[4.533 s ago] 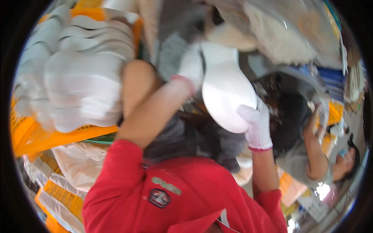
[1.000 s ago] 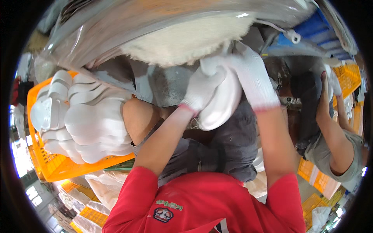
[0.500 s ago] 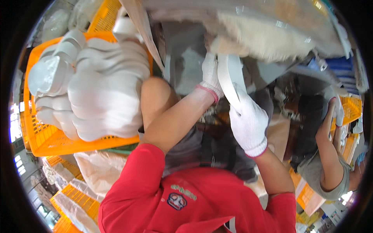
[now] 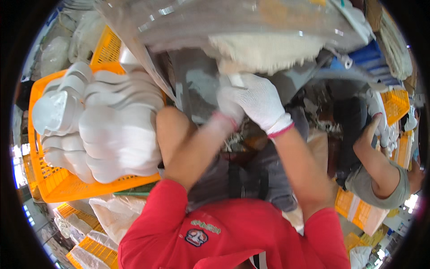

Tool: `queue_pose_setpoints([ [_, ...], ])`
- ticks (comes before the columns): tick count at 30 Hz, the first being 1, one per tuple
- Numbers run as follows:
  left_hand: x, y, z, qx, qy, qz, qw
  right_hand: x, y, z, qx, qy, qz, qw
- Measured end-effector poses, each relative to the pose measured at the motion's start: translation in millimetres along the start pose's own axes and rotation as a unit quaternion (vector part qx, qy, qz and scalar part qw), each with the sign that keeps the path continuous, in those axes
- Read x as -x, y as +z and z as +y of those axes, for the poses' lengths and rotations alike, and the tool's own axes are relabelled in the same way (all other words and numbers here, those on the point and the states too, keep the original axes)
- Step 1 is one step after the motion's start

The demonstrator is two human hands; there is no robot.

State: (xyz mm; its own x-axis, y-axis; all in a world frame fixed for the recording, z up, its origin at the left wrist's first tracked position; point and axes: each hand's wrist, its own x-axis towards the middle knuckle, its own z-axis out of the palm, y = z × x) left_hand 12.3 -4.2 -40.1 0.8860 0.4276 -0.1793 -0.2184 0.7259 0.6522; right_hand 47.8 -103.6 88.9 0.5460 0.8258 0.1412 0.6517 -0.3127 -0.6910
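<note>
Red shirt point(image 4: 233, 233) nearest, both forearms reaching up. Left hand point(image 4: 229, 107), gloved and partly hidden behind the right; can't tell its fingers. Right hand point(image 4: 257, 101), gloved, fingers curled around a white piece point(image 4: 236, 80) just under the fluffy wheel point(image 4: 268, 51). At left, orange crate point(image 4: 58, 186) piled with white soles point(image 4: 112, 134). Co-worker's arm point(image 4: 376, 161) far right.
</note>
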Motion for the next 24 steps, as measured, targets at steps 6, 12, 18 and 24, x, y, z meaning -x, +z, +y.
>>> queue_pose_setpoints([
  [6, -22.6, 11.1, 24.0, 0.164, -0.291, 0.034, 0.942, 52.0, -14.6, -17.3, -0.059, -0.009, -0.030, 0.998],
  [12, 3.6, 34.9, 28.4, 0.152, -0.212, 0.151, 0.954, 60.1, -11.4, -28.5, -0.140, 0.129, -0.040, 0.981],
  [18, -7.3, -0.9, 4.6, -0.047, -0.002, 0.131, 0.990, 50.7, -2.9, -17.5, -0.253, 0.132, -0.076, 0.955],
  [24, 4.3, -6.7, 14.2, -0.049, -0.074, 0.143, 0.986, 59.4, -9.9, -31.3, -0.284, 0.197, -0.099, 0.933],
])
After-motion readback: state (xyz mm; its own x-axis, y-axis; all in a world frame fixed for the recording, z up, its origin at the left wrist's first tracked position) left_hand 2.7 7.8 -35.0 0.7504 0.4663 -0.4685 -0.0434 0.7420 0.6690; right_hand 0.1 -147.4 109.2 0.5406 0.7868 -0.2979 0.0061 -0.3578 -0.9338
